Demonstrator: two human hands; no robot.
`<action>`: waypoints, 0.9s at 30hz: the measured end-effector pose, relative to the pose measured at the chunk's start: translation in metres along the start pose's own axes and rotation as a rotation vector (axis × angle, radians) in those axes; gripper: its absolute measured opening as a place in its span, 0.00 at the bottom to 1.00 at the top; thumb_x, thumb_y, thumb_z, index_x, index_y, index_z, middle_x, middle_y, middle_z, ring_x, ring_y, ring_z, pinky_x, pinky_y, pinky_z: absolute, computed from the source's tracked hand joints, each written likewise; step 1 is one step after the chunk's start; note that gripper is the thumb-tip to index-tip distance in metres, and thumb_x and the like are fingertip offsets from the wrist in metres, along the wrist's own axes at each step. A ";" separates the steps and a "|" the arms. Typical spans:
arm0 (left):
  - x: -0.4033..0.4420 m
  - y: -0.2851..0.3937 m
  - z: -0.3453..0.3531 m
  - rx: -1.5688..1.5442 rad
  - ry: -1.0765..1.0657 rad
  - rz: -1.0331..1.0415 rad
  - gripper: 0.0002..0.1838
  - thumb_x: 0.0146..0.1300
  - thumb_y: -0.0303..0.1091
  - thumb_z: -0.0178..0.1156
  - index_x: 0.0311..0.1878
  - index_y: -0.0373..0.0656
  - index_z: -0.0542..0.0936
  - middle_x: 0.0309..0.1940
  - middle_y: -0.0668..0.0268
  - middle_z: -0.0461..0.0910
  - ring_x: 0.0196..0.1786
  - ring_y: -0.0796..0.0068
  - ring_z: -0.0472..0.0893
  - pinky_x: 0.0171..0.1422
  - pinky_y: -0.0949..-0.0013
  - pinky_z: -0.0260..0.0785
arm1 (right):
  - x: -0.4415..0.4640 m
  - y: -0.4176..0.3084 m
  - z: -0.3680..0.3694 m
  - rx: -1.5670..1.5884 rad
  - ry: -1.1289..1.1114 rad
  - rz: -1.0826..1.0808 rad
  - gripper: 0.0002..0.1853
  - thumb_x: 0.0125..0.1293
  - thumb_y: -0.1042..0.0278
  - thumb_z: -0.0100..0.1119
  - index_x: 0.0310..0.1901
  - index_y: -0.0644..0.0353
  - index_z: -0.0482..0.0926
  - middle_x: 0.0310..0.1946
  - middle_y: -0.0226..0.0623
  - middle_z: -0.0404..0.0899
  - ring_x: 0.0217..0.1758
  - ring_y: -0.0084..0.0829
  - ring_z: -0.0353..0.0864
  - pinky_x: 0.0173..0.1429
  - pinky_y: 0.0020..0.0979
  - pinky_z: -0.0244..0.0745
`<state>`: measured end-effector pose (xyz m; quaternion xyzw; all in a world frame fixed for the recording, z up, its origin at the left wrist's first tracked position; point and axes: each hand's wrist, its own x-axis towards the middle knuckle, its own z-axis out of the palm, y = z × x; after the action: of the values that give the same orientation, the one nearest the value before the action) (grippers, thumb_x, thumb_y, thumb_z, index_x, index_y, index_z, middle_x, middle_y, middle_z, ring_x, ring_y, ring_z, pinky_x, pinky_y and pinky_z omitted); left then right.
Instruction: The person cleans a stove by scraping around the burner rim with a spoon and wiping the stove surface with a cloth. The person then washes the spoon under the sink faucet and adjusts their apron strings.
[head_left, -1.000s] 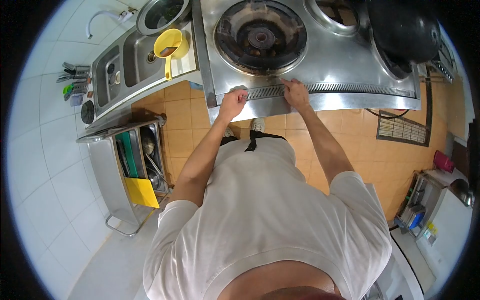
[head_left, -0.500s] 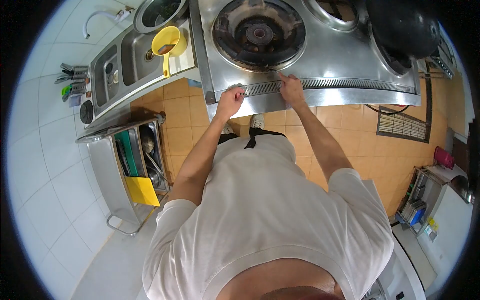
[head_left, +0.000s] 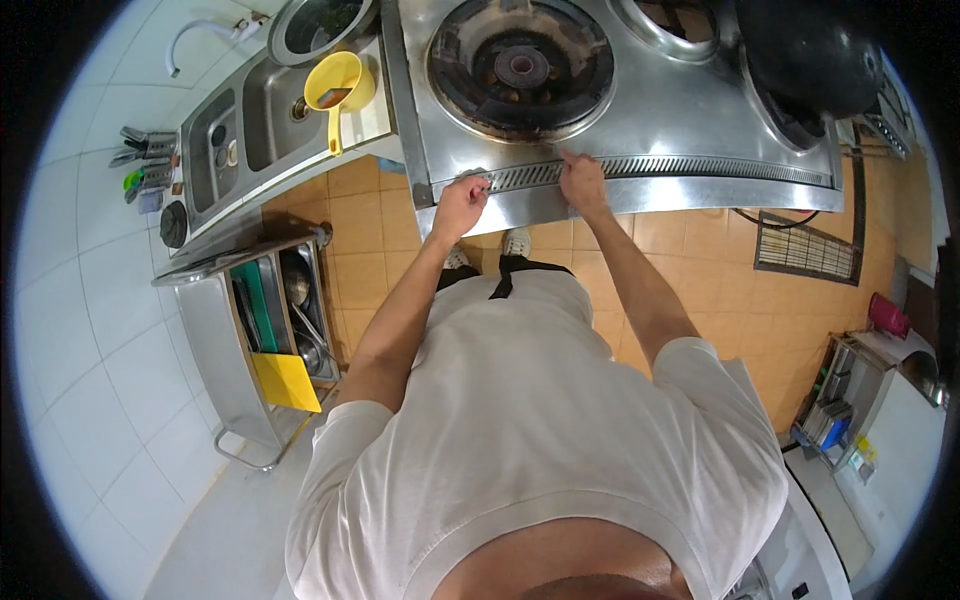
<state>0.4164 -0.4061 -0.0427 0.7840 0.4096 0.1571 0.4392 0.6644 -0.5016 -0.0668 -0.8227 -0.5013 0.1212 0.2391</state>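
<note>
A steel wok range (head_left: 660, 120) spans the top of the view, with a slotted drain strip (head_left: 690, 167) along its front. At the strip's left end is my left hand (head_left: 461, 207), its fingers curled closed; what they pinch, if anything, is too small to make out. Further right, my right hand (head_left: 584, 184) rests over the strip near the front edge. Its index finger points toward the nearest burner (head_left: 520, 68), and the other fingers are curled under, so their grip is hidden.
A black wok (head_left: 808, 55) sits on the right of the range. Left of it are a double sink (head_left: 275, 120), a yellow dipper (head_left: 335, 80) and a metal pot (head_left: 318, 30). A steel cart (head_left: 225, 350) with a yellow board (head_left: 286, 382) stands lower left; a floor grate (head_left: 808, 248) lies right.
My right index finger has drawn in slightly, and the hand stays over the strip. The left hand keeps nearly the same place and shape.
</note>
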 end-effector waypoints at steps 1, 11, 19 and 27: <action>-0.001 0.000 0.001 0.001 0.003 0.011 0.10 0.60 0.25 0.60 0.44 0.39 0.83 0.28 0.60 0.81 0.30 0.70 0.80 0.38 0.68 0.74 | 0.000 -0.001 -0.003 0.016 -0.042 0.039 0.18 0.64 0.72 0.51 0.54 0.56 0.83 0.37 0.62 0.80 0.40 0.58 0.82 0.48 0.49 0.80; 0.000 0.005 0.003 -0.050 0.004 -0.027 0.10 0.58 0.24 0.61 0.43 0.40 0.83 0.29 0.57 0.80 0.31 0.65 0.80 0.39 0.65 0.74 | 0.003 0.003 -0.009 -0.009 -0.020 -0.001 0.18 0.61 0.72 0.53 0.53 0.57 0.83 0.32 0.59 0.80 0.37 0.56 0.83 0.45 0.49 0.80; -0.006 0.000 0.004 -0.051 0.028 0.000 0.11 0.58 0.25 0.60 0.44 0.39 0.84 0.27 0.63 0.80 0.28 0.74 0.77 0.35 0.70 0.71 | 0.010 0.017 -0.015 -0.014 -0.064 -0.091 0.19 0.59 0.72 0.53 0.52 0.57 0.83 0.30 0.58 0.81 0.37 0.57 0.83 0.47 0.49 0.80; -0.007 0.005 0.004 -0.085 0.049 -0.001 0.10 0.59 0.25 0.60 0.44 0.38 0.83 0.28 0.62 0.80 0.29 0.74 0.78 0.36 0.71 0.71 | 0.014 0.026 -0.014 0.065 -0.178 -0.114 0.17 0.58 0.72 0.53 0.47 0.61 0.84 0.31 0.54 0.82 0.37 0.57 0.82 0.51 0.50 0.79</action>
<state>0.4166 -0.4151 -0.0403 0.7603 0.4135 0.1933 0.4621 0.6971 -0.5027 -0.0680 -0.7707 -0.5622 0.1963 0.2267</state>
